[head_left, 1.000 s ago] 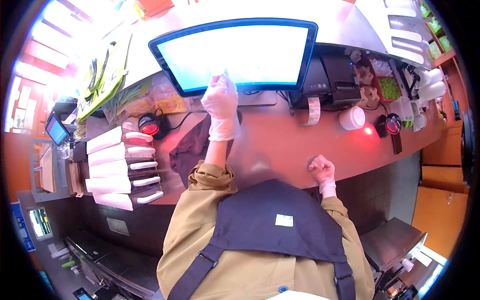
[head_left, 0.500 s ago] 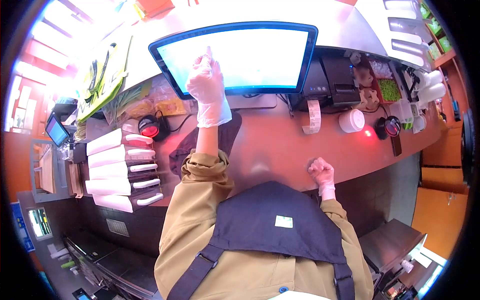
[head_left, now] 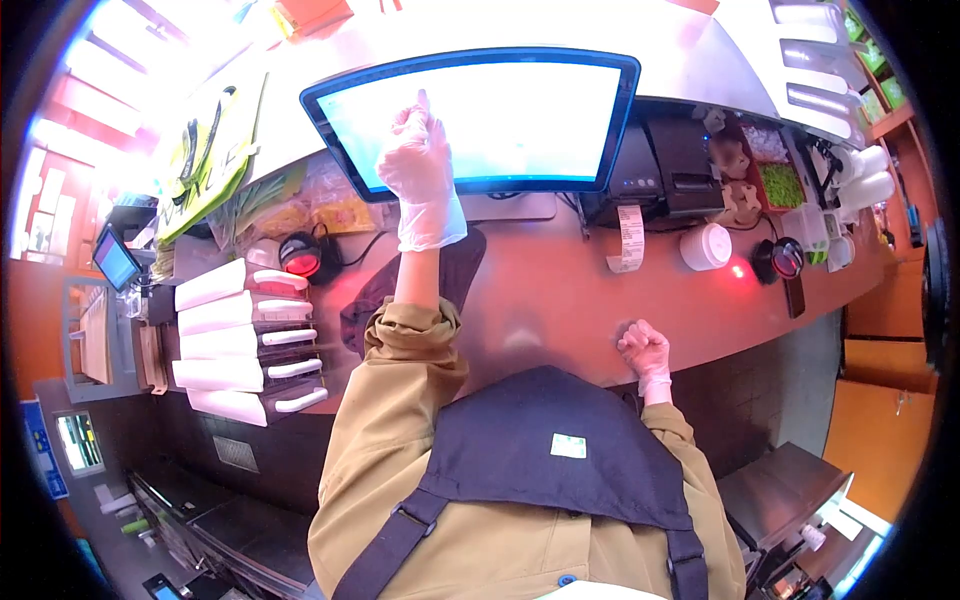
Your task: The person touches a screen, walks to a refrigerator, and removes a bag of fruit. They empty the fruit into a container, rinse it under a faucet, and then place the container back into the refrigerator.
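Note:
My left hand [head_left: 422, 172], in a thin clear glove, is raised in front of the bright touchscreen monitor [head_left: 540, 115], index finger stretched up and its tip on the upper left part of the screen. It holds nothing. My right hand [head_left: 645, 349], also gloved, rests as a closed fist on the near edge of the reddish counter [head_left: 560, 290], with nothing in it. A dark cloth [head_left: 380, 290] lies on the counter under my left forearm.
A receipt printer [head_left: 665, 160] with a paper strip hanging out stands right of the monitor. Two red-lit scanners [head_left: 299, 255] [head_left: 785, 255] sit on the counter. A white round tub [head_left: 706, 246] stands near the printer. Stacked white cups [head_left: 240, 330] lie at the left.
My left hand rose from the bottom edge of the screen up and left to its upper left part. The right fist stayed in place.

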{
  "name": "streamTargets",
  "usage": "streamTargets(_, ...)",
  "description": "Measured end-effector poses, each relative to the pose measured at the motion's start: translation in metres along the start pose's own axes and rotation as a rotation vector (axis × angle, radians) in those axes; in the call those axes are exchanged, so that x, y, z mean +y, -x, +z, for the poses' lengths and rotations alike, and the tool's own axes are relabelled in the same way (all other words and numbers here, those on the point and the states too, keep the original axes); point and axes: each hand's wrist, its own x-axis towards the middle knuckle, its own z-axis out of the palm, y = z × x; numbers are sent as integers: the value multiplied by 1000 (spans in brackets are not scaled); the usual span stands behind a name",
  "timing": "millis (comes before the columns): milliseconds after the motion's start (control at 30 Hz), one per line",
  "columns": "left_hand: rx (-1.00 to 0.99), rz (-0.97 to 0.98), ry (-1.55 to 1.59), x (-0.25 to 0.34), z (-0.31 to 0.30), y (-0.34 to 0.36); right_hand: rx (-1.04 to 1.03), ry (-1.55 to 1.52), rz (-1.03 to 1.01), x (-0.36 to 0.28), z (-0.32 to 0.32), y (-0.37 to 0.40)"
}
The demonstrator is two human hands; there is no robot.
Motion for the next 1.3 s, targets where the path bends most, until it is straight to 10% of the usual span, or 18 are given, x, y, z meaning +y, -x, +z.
streamTargets(1300, -92, -54, 13, -2, -10, 25, 2, 23, -33, 3, 1, 0)
